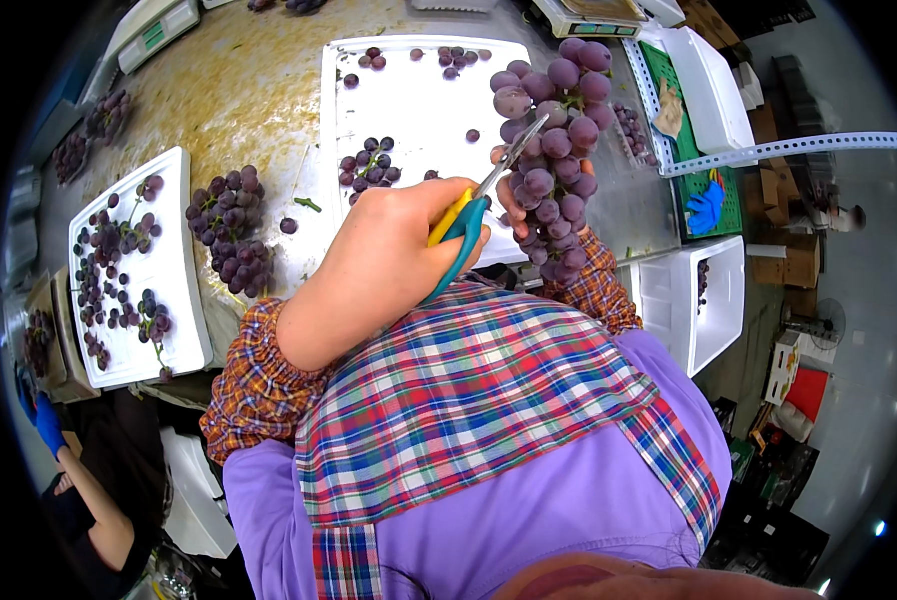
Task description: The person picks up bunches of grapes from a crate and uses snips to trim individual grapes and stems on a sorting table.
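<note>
My left hand [393,235] is closed around a pair of scissors [460,236] with teal and yellow handles. The metal blades point up and to the right, slightly apart, and their tips lie over a large bunch of purple grapes [556,150]. Behind that bunch is my right hand [511,195], its fingers curled around the grapes and partly hidden by them. The bunch is held up over the right side of a white tray [418,95]. Small grape clusters [368,165] and a few loose grapes lie in this tray.
Left of the tray, more grape bunches [230,230] lie on the metal table [248,110]. A second white tray [183,270] holds several small clusters. A white foam box [723,300] and blue glove [706,207] are at right. A co-worker's blue-gloved hand [48,425] shows at lower left.
</note>
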`<state>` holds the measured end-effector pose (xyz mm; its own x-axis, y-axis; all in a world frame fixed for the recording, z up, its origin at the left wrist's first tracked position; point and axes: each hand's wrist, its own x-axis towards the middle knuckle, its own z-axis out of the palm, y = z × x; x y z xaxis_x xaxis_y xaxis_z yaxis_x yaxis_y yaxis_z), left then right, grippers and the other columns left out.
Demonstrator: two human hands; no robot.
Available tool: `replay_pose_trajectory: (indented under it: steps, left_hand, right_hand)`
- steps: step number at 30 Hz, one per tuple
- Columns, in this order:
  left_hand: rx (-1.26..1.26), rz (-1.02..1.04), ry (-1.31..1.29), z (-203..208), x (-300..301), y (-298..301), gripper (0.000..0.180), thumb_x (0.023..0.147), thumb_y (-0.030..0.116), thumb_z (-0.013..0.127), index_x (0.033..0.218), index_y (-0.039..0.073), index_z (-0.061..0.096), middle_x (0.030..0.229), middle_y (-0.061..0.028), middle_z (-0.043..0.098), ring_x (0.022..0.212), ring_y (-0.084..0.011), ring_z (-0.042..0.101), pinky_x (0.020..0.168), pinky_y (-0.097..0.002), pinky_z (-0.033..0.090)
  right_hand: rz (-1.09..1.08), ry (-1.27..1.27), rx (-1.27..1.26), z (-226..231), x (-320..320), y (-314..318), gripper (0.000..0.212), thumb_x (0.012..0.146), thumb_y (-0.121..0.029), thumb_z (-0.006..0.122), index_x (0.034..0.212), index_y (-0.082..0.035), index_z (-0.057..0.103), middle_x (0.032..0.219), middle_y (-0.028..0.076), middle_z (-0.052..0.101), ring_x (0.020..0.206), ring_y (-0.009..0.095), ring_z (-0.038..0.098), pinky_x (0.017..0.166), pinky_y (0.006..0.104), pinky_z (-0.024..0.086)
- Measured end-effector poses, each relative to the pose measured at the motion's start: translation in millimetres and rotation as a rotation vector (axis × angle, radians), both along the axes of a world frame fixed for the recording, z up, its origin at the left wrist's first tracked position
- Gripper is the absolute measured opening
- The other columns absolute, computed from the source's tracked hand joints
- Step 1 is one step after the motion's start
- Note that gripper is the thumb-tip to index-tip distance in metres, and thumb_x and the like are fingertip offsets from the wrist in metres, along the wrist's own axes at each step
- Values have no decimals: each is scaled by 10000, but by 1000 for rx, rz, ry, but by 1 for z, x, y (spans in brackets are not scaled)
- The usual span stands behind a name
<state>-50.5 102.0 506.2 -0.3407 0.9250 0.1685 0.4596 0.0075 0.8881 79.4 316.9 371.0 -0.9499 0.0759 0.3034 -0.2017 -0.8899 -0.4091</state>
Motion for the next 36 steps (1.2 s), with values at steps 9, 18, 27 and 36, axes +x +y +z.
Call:
replay_pose_trajectory:
  steps: [9,18,27,36]
  left_hand:
    - [-1,94,56,5,-16,7,404,816,138,716,1185,21,601,771,-59,646,645,-102,582,594,-262,486]
    - [109,-2,6,14,-50,59,577,744,166,786,1260,76,545,1088,-60,647,989,-149,589,885,-316,468]
    - [31,35,105,21,-43,65,496,767,137,763,1220,69,574,944,-82,678,895,-159,647,804,-284,512]
    - [-12,56,-270,6,-72,32,488,829,128,713,1265,14,525,979,-59,667,871,-119,630,762,-243,498]
  right_hand:
    - [-62,-3,104,22,7,-8,789,842,-587,529,1386,-62,306,1272,261,453,744,309,617,496,351,566]
    - [-120,18,115,38,-6,-22,687,890,-485,518,1410,-106,276,1339,203,401,907,313,578,633,373,563]
    - [-197,67,133,51,-7,-40,606,938,-383,507,1433,-150,246,1407,145,348,1070,317,540,770,395,559]
    - [-372,169,293,81,-6,-54,558,983,-307,480,1455,-172,214,1465,141,285,1196,349,499,879,392,556]
